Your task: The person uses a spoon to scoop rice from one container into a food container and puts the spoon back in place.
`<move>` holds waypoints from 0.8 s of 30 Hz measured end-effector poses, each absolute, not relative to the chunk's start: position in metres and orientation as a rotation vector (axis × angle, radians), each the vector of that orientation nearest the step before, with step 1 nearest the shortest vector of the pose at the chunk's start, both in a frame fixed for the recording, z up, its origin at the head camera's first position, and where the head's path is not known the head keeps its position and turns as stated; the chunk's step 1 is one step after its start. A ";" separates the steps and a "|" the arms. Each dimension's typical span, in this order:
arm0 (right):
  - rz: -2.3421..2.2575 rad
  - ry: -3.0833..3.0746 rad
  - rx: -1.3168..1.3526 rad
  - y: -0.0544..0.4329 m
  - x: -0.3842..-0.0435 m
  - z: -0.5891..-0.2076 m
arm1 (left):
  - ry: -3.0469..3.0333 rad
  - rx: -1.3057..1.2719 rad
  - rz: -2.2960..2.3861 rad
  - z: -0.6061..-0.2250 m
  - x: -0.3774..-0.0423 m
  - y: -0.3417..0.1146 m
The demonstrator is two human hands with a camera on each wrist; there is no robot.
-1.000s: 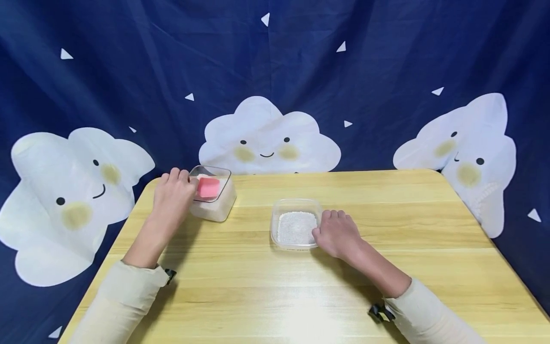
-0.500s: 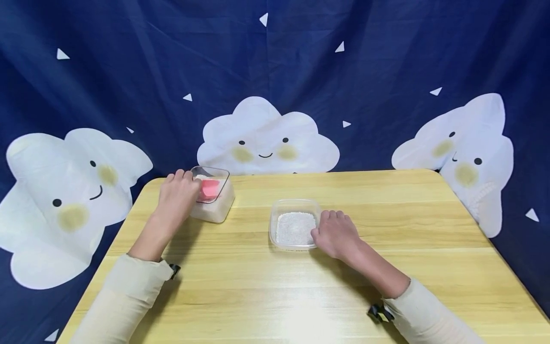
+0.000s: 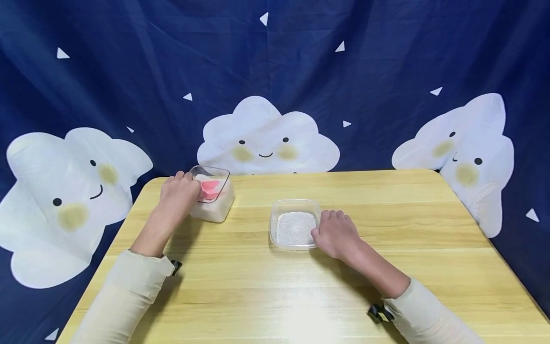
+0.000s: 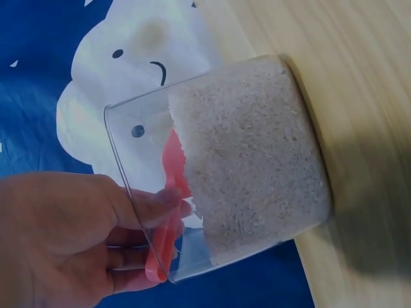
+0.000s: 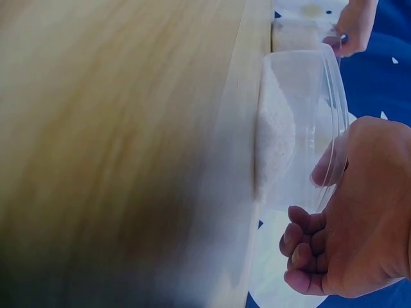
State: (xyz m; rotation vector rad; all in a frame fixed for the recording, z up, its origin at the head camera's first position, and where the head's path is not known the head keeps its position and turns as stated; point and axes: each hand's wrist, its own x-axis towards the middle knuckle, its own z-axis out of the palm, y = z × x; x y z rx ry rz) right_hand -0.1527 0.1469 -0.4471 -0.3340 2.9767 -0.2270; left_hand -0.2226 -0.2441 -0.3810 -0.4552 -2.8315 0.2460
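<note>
Found a change of tilt in the pink scoop since one second ago, with the left hand shifted slightly right and nearer. Recorded the right hand at the same spot on the shallow clear tub as before.

Observed the scoop's handle pinched between left thumb and fingers, at the left rim of the clear square container; bowl inside, at the surface of the white rice. Located the container at the far left of the wooden table. Located the tub near the middle, right of the container, nearer and apart from it.

Noted a layer of white grains across the tub's floor. Observed the right hand gripping the tub's right rim, thumb over the edge, other fingers curled; unable to tell their full contact with the outer wall. Logged a dark blue curtain with white clouds beyond the far edge.
</note>
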 end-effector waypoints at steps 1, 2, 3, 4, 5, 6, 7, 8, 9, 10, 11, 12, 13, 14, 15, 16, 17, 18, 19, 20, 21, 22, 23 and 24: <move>-0.226 2.979 -0.336 0.147 -0.153 -0.447 | -2.841 -0.453 0.252 -0.381 -0.223 -0.244; -0.226 2.980 -0.338 0.147 -0.153 -0.447 | -2.847 -0.448 0.255 -0.380 -0.224 -0.244; -0.224 2.980 -0.340 0.148 -0.153 -0.447 | -2.852 -0.443 0.254 -0.380 -0.225 -0.243; -0.223 2.978 -0.341 0.148 -0.153 -0.447 | -2.856 -0.437 0.253 -0.380 -0.226 -0.244; -0.223 2.976 -0.342 0.148 -0.153 -0.447 | -2.860 -0.427 0.241 -0.380 -0.226 -0.244; -0.226 2.976 -0.340 0.148 -0.154 -0.447 | -2.863 -0.418 0.230 -0.381 -0.226 -0.244; -0.228 2.976 -0.336 0.147 -0.154 -0.447 | -2.866 -0.409 0.221 -0.381 -0.226 -0.245; -0.231 2.974 -0.331 0.147 -0.154 -0.447 | -2.869 -0.402 0.209 -0.381 -0.226 -0.246; -0.233 2.973 -0.326 0.147 -0.154 -0.447 | -2.869 -0.399 0.200 -0.380 -0.226 -0.246; -0.237 2.973 -0.319 0.147 -0.154 -0.447 | -2.869 -0.396 0.190 -0.380 -0.227 -0.246; -0.242 2.973 -0.313 0.147 -0.154 -0.446 | -2.869 -0.394 0.175 -0.380 -0.227 -0.247; -0.247 2.974 -0.308 0.146 -0.154 -0.446 | -2.867 -0.393 0.167 -0.379 -0.226 -0.247; -0.249 2.972 -0.306 0.146 -0.154 -0.446 | -2.868 -0.390 0.153 -0.379 -0.226 -0.247; -0.252 2.972 -0.305 0.146 -0.153 -0.446 | -2.869 -0.386 0.137 -0.379 -0.225 -0.247; -0.254 2.972 -0.307 0.146 -0.153 -0.446 | -2.867 -0.383 0.125 -0.379 -0.225 -0.248; -0.255 2.973 -0.309 0.147 -0.153 -0.446 | -2.864 -0.377 0.110 -0.379 -0.224 -0.248; -0.255 2.973 -0.311 0.147 -0.153 -0.446 | -2.860 -0.374 0.100 -0.378 -0.223 -0.248; -0.255 2.974 -0.313 0.147 -0.153 -0.446 | -2.854 -0.371 0.092 -0.378 -0.223 -0.248; -0.254 2.974 -0.314 0.147 -0.153 -0.446 | -2.849 -0.366 0.082 -0.378 -0.222 -0.248; -0.252 2.974 -0.317 0.147 -0.153 -0.446 | -2.842 -0.360 0.074 -0.378 -0.221 -0.248; -0.251 2.974 -0.318 0.147 -0.153 -0.446 | -2.834 -0.355 0.068 -0.377 -0.220 -0.249; -0.250 2.973 -0.318 0.147 -0.153 -0.446 | -2.828 -0.350 0.060 -0.377 -0.220 -0.249; -0.251 2.972 -0.318 0.147 -0.153 -0.446 | -2.823 -0.346 0.051 -0.377 -0.219 -0.249; -0.251 2.972 -0.318 0.147 -0.153 -0.446 | -2.818 -0.340 0.038 -0.376 -0.218 -0.249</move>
